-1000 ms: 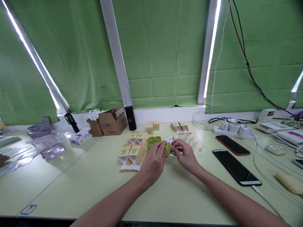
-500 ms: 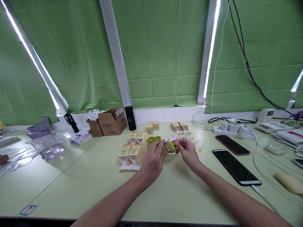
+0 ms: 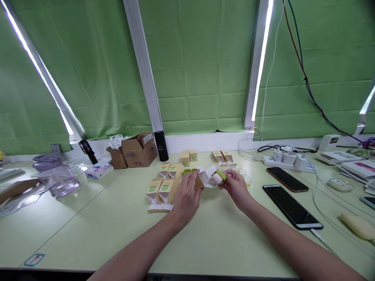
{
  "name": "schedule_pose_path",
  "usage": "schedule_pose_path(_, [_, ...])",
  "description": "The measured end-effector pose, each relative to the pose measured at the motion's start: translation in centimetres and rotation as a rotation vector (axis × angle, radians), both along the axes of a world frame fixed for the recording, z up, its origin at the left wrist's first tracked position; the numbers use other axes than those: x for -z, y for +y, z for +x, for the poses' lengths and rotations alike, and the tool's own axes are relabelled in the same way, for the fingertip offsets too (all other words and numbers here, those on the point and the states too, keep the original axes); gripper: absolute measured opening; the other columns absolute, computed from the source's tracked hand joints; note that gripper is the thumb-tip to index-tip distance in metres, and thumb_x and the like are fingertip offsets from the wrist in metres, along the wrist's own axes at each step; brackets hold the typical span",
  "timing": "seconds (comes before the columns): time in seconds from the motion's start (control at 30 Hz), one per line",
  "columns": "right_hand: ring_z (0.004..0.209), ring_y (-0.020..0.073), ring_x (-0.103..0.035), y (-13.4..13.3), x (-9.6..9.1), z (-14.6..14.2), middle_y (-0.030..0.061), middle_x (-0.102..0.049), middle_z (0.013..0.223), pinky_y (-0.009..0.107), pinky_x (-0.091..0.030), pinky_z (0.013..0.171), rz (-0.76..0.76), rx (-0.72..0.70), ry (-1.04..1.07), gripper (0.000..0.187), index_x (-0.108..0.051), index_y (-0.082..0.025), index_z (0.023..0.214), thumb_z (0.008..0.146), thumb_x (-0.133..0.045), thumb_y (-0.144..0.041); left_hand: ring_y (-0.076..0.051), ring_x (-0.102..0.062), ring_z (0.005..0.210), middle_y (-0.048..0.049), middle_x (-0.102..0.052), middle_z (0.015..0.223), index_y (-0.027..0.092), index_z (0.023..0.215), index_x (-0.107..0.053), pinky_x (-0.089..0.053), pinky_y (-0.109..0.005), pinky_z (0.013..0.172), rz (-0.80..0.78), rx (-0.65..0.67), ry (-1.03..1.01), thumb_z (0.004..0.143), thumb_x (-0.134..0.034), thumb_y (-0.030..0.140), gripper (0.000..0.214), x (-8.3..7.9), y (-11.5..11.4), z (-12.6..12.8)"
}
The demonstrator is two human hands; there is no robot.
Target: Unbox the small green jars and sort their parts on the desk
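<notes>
My left hand [image 3: 186, 195] is closed around a small kraft-paper box [image 3: 199, 182] whose white flaps [image 3: 206, 177] stand open to the right. Between the fingertips of my right hand [image 3: 237, 188] is a small green-framed piece with a pale rounded body [image 3: 217, 178], tilted just outside the box's mouth. I cannot make out its exact kind. Partly hidden behind my left hand are more green pieces [image 3: 190, 170]. Several kraft boxes with green label squares [image 3: 165, 188] lie open left of my hand. Small clear round containers [image 3: 248, 180] sit behind my right hand.
Kraft boxes [image 3: 185, 158] and open ones [image 3: 223, 158] stand farther back. Phones [image 3: 293, 207], cables and a power strip [image 3: 288, 162] lie right. Left are a purple jug [image 3: 58, 177], a carton [image 3: 139, 151], a black cylinder [image 3: 161, 146] and another person's hand [image 3: 22, 187].
My right hand has drawn the green piece rightward from the box, baring its pale body. The white flaps show more fully. Another person's hand has reached in beside the jug.
</notes>
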State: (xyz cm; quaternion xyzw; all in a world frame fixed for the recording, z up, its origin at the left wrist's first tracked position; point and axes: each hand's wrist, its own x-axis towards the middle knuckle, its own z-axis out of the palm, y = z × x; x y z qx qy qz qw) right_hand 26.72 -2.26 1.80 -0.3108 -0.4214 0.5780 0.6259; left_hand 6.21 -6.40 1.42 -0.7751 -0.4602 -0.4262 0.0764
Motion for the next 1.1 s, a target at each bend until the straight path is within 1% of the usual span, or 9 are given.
schedule_pose_path(0.27, [0.063, 0.0181, -0.064, -0.7, -1.0, 0.6, 0.0023, -0.071, 0.078, 0.032, -0.056, 0.052, 0.052, 0.007, -0.026, 0.044, -0.058, -0.022, 0.077, 0.067, -0.087, -0.054, -0.027, -0.051, 0.135, -0.0104, -0.054, 0.140, 0.028, 0.152, -0.036, -0.046, -0.049, 0.114, -0.002, -0.030, -0.134, 0.092, -0.055, 0.009, 0.066, -0.3, 0.6, -0.5])
schedule_pose_path(0.37, [0.071, 0.0206, -0.067, -1.5, -1.5, 0.6, 0.0069, -0.076, 0.092, 0.031, -0.054, 0.054, 0.094, -0.080, -0.069, 0.043, -0.056, -0.023, 0.077, 0.071, -0.085, -0.054, -0.027, -0.054, 0.130, -0.0102, -0.056, 0.137, 0.028, 0.151, -0.038, -0.049, -0.049, 0.110, 0.011, -0.068, -0.085, 0.090, -0.057, 0.009, 0.067, -0.3, 0.7, -0.7])
schedule_pose_path(0.47, [0.087, 0.0244, -0.071, -2.4, -1.9, 0.2, 0.0098, -0.078, 0.101, 0.030, -0.054, 0.063, 0.145, -0.201, -0.142, 0.041, -0.056, -0.022, 0.075, 0.075, -0.083, -0.053, -0.029, -0.057, 0.125, -0.0109, -0.057, 0.134, 0.028, 0.151, -0.039, -0.053, -0.047, 0.104, 0.049, -0.086, 0.009, 0.088, -0.059, 0.008, 0.069, -0.4, 0.7, -0.8])
schedule_pose_path(0.57, [0.109, 0.0299, -0.070, -3.2, -2.1, -0.5, 0.0107, -0.077, 0.099, 0.030, -0.054, 0.068, 0.194, -0.280, -0.209, 0.040, -0.056, -0.022, 0.072, 0.076, -0.083, -0.053, -0.029, -0.058, 0.123, -0.0117, -0.059, 0.132, 0.027, 0.154, -0.037, -0.055, -0.046, 0.100, 0.092, -0.093, 0.097, 0.089, -0.058, 0.008, 0.071, -0.5, 0.6, -0.8])
schedule_pose_path(0.6, [0.110, 0.0299, -0.069, -3.3, -2.1, -0.7, 0.0102, -0.076, 0.097, 0.029, -0.054, 0.066, 0.198, -0.292, -0.222, 0.041, -0.056, -0.023, 0.071, 0.075, -0.083, -0.053, -0.029, -0.058, 0.123, -0.0121, -0.059, 0.132, 0.027, 0.154, -0.036, -0.055, -0.045, 0.100, 0.109, -0.086, 0.123, 0.090, -0.057, 0.009, 0.070, -0.5, 0.4, -0.7])
schedule_pose_path(0.7, [0.079, 0.0213, -0.070, -3.5, -1.8, -1.4, 0.0033, -0.071, 0.079, 0.025, -0.051, 0.054, 0.140, -0.330, -0.232, 0.046, -0.055, -0.022, 0.071, 0.071, -0.085, -0.057, -0.029, -0.057, 0.126, -0.0142, -0.058, 0.132, 0.026, 0.157, -0.033, -0.055, -0.045, 0.100, 0.173, -0.016, 0.207, 0.095, -0.051, 0.010, 0.067, -0.6, 0.0, -0.3])
schedule_pose_path(0.8, [0.053, 0.0116, -0.056, -3.5, -1.3, -1.9, -0.0044, -0.060, 0.064, 0.023, -0.048, 0.046, 0.090, -0.401, -0.225, 0.049, -0.054, -0.022, 0.072, 0.068, -0.087, -0.058, -0.031, -0.055, 0.128, -0.0161, -0.057, 0.134, 0.025, 0.159, -0.030, -0.057, -0.045, 0.097, 0.203, 0.079, 0.289, 0.098, -0.049, 0.015, 0.065, -0.5, -0.4, 0.0])
schedule_pose_path(0.9, [0.051, 0.0115, -0.055, -3.2, -1.0, -2.0, -0.0048, -0.060, 0.061, 0.024, -0.049, 0.044, 0.106, -0.395, -0.228, 0.049, -0.055, -0.022, 0.073, 0.069, -0.086, -0.059, -0.031, -0.056, 0.128, -0.0165, -0.058, 0.134, 0.026, 0.160, -0.029, -0.058, -0.044, 0.094, 0.194, 0.081, 0.308, 0.099, -0.050, 0.017, 0.065, -0.4, -0.3, 0.2])
schedule_pose_path(1.1, [0.049, 0.0126, -0.057, -1.4, -1.3, -0.2, 0.0035, -0.075, 0.076, 0.024, -0.044, 0.041, 0.112, -0.119, -0.277, 0.048, -0.058, -0.022, 0.074, 0.068, -0.084, -0.061, -0.030, -0.058, 0.123, -0.0140, -0.060, 0.129, 0.027, 0.155, -0.037, -0.059, -0.042, 0.088, 0.151, -0.112, 0.275, 0.095, -0.051, 0.010, 0.064, -0.6, 0.7, -0.8])
